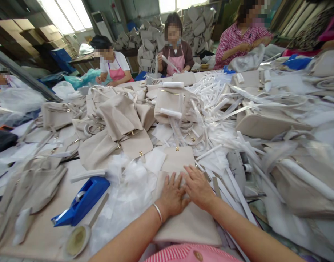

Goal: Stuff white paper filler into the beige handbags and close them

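A beige handbag (180, 160) lies flat on the table right in front of me, its flap with a small gold clasp pointing away. My left hand (173, 194) rests palm down on the bag's middle, fingers stretched out and a thin bangle at the wrist. My right hand (196, 185) lies flat beside it, partly over the left fingers, also pressing on the bag. Neither hand holds anything. Crumpled white tissue (134, 182) spreads to the left of the bag.
A blue tape dispenser (83, 200) and a round dish (75, 240) sit near left. Piles of beige bags (120, 120) and white paper strips (224, 105) cover the table. Three people work at the far side, with one more at the left edge.
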The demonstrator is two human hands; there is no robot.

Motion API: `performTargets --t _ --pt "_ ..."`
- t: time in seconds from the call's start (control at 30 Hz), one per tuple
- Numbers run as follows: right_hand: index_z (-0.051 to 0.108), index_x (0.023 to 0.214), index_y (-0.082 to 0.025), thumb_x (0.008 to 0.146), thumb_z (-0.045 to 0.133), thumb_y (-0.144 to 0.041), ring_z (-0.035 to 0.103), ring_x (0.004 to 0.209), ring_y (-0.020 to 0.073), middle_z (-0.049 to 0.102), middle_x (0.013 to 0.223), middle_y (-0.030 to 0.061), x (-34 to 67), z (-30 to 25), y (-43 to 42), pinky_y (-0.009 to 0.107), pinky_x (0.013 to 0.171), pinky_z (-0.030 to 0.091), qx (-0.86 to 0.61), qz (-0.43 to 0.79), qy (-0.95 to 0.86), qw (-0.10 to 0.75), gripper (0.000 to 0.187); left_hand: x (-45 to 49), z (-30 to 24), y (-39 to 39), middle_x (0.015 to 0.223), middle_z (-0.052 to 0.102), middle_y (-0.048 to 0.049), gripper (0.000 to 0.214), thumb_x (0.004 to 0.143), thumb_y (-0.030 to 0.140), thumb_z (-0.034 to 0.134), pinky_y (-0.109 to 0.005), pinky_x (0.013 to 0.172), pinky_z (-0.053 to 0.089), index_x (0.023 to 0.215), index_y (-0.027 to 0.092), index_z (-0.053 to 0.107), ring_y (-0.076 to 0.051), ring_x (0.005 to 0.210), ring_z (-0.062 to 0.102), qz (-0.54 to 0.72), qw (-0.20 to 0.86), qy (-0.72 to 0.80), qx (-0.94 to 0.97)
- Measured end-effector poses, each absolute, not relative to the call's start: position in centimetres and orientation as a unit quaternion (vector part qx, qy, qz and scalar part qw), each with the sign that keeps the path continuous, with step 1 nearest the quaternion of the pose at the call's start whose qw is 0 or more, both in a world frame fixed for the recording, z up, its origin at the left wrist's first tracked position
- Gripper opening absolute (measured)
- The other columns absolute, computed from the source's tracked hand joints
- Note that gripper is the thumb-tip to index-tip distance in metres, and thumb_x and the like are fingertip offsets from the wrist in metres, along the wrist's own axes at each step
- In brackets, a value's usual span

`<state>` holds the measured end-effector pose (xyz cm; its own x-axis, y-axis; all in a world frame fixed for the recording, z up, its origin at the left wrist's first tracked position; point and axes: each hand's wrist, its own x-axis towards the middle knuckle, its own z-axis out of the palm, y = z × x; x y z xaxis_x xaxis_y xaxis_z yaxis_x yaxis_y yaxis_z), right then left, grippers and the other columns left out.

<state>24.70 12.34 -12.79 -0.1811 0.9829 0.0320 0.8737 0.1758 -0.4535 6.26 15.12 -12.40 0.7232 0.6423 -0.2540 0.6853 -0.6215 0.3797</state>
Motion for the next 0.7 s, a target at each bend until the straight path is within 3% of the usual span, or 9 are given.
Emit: performTargets --t 0.17,0.23,0.33,0.47,0.57,0.63,0.7 --pt "0.040 0.150 -0.010 0.097 0.050 -0.034 0.024 0.147 0.0353 0.032 0.158 0.0154 25.0 -15.4 12.5 0.057 0.117 0.030 -0.661 0.238 -0.703 0.111 0.060 6.3 -13.0 15.5 0.165 0.022 -0.0124 0.066 0.093 0.062 0.046 -0.070 0.117 0.008 0.153 0.038 0.033 -0.045 0.151 0.010 -0.059 0.214 0.367 0.903" --pt "0.042 0.149 -0.011 0.094 0.051 -0.030 0.025 0.147 0.0355 0.030 0.160 0.0142 25.6 -15.2 11.4 0.059 0.116 0.031 -0.676 0.231 -0.688 0.125 0.059 6.4 -13.3 15.7 0.165 0.022 -0.0126 0.065 0.094 0.058 0.048 -0.070 0.116 0.010 0.153 0.040 0.030 -0.045 0.151 0.011 -0.067 0.194 0.363 0.909" --pt "0.051 0.141 -0.014 0.087 0.053 -0.021 0.032 0.144 0.0329 0.038 0.156 0.0139 26.9 -13.4 8.6 0.055 0.115 0.034 -0.672 0.200 -0.683 0.203 0.054 6.7 -13.5 15.9 0.165 0.023 -0.0136 0.063 0.095 0.055 0.046 -0.069 0.115 0.014 0.154 0.041 0.028 -0.046 0.150 0.015 -0.080 0.160 0.363 0.914" --pt "0.063 0.124 -0.018 0.089 0.046 -0.019 0.051 0.127 0.0272 0.060 0.132 0.0140 31.4 -11.6 3.2 0.049 0.112 0.040 -0.703 0.144 -0.607 0.341 0.038 7.3 -13.6 16.0 0.164 0.026 -0.0144 0.060 0.096 0.053 0.043 -0.067 0.114 0.018 0.153 0.038 0.032 -0.045 0.149 0.019 -0.099 0.116 0.362 0.920" --pt "0.067 0.107 -0.019 0.087 0.053 -0.034 0.057 0.115 0.0293 0.067 0.114 0.0134 36.6 -12.0 -1.2 0.050 0.109 0.043 -0.791 0.164 -0.401 0.433 0.029 7.6 -13.8 15.9 0.165 0.025 -0.0133 0.060 0.096 0.053 0.041 -0.065 0.115 0.019 0.153 0.037 0.030 -0.044 0.149 0.020 -0.110 0.096 0.365 0.920" --pt "0.065 0.101 -0.019 0.079 0.060 -0.048 0.060 0.108 0.0316 0.067 0.106 0.0135 40.2 -12.5 -3.7 0.052 0.101 0.049 -0.824 0.203 -0.201 0.489 0.037 7.7 -14.0 15.9 0.165 0.025 -0.0123 0.061 0.096 0.053 0.040 -0.064 0.115 0.020 0.154 0.036 0.030 -0.043 0.150 0.020 -0.113 0.084 0.366 0.920" --pt "0.060 0.107 -0.018 0.078 0.056 -0.062 0.063 0.103 0.0320 0.064 0.109 0.0153 43.3 -12.6 -5.3 0.051 0.088 0.056 -0.822 0.220 -0.074 0.520 0.052 7.7 -14.1 15.8 0.165 0.026 -0.0119 0.060 0.096 0.053 0.038 -0.062 0.115 0.021 0.153 0.036 0.031 -0.043 0.150 0.021 -0.112 0.070 0.363 0.922"
